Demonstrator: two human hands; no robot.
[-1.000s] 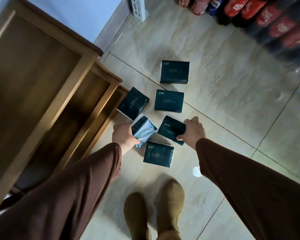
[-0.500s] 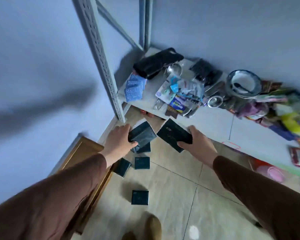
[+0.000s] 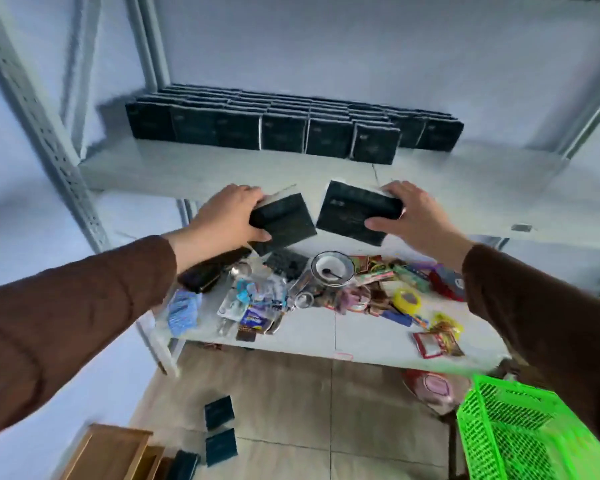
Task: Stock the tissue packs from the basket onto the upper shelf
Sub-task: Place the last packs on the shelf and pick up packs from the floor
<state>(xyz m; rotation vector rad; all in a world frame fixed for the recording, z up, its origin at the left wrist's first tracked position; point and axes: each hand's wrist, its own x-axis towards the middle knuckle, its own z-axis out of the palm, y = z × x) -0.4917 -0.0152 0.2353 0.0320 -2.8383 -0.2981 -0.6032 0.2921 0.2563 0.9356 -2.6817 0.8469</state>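
One dark green rectangular tissue pack [image 3: 282,225] is gripped by the left hand [image 3: 222,220] and a second dark pack [image 3: 355,213] is gripped by the right hand [image 3: 416,216], both held at the front edge of the grey metal upper shelf [image 3: 222,168], likely for sliding in ahead of the stocked row of dark packs [image 3: 291,129] at the shelf's back; three loose packs [image 3: 219,429] are left on the floor far below the shelf, beside the bright green plastic basket [image 3: 520,431]

Pale blue-grey walls [image 3: 361,39] enclose the scene. Perforated grey metal uprights [image 3: 45,133] stand at the left of the frame. Beige floor tiles [image 3: 291,403] with dark grout lines fill the bottom centre. A wooden cabinet [image 3: 108,452] occupies the lower left corner. Lighting is dim, diffuse.
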